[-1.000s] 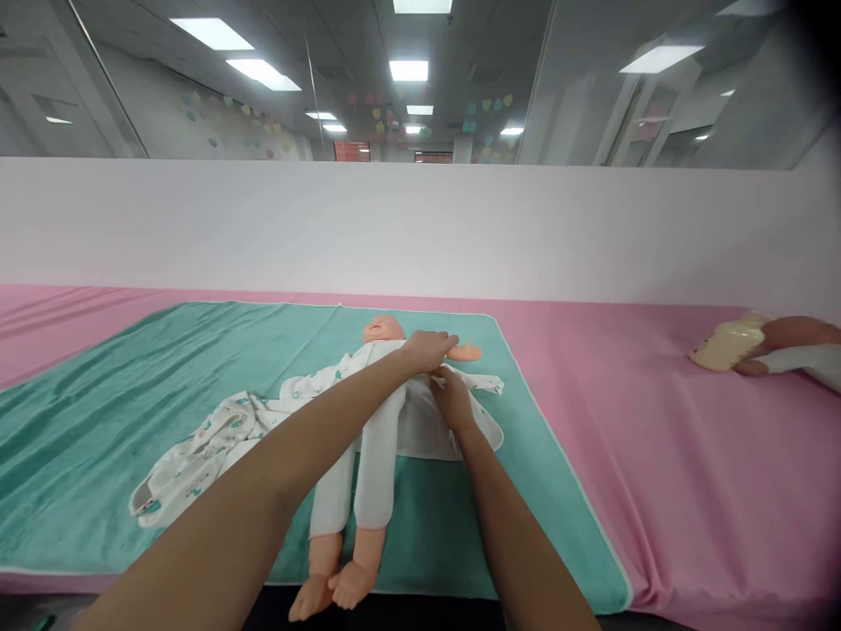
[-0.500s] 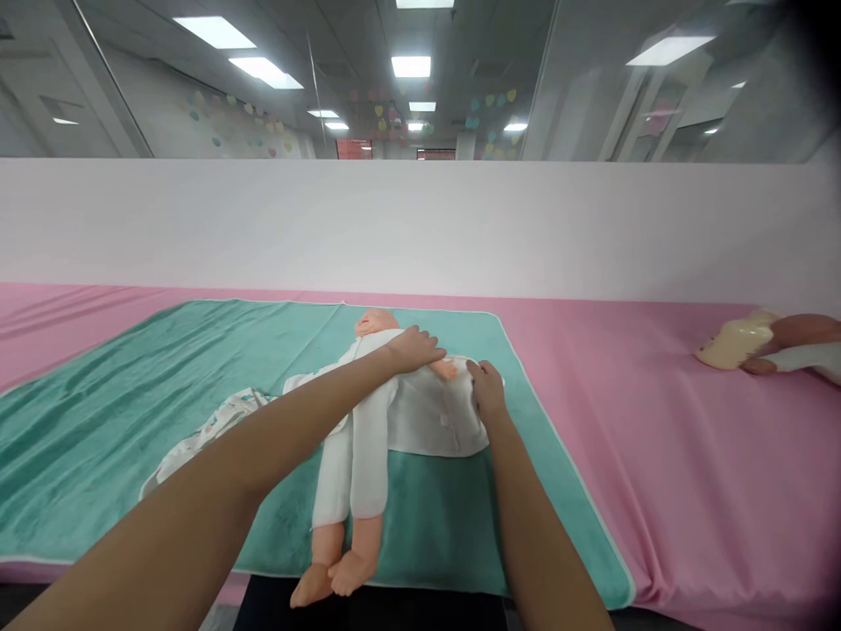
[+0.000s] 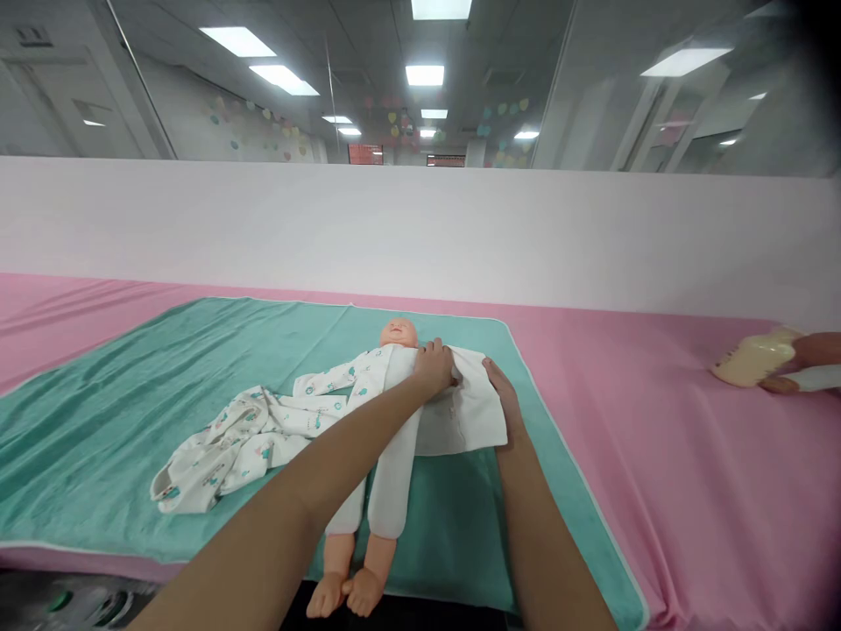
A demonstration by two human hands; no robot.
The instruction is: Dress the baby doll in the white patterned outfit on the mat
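A baby doll (image 3: 394,491) in white clothing lies on its back, head away from me, on a teal blanket (image 3: 276,337). A printed white baby garment (image 3: 229,438) spreads to its left, one sleeve stretched along the doll's arm on that side. The garment's plain white inner side (image 3: 483,412) extends to the right. My left hand (image 3: 434,364) is closed around the doll's arm on the right, at the cloth's upper edge; the doll's hand there is hidden. My right hand (image 3: 505,393) pinches the garment's outer right edge, thumb on top.
A pink cover (image 3: 611,394) lies beneath the blanket. At far right another person's hand (image 3: 818,350) is beside a cream-coloured plastic-looking thing (image 3: 752,358). A low white wall (image 3: 420,232) with glass above stands behind.
My left hand has drawn closer to the garment's cloth, and the doll's hand has gone out of sight. My right hand has raised the cloth's edge. The view has shifted, showing more printed garment.
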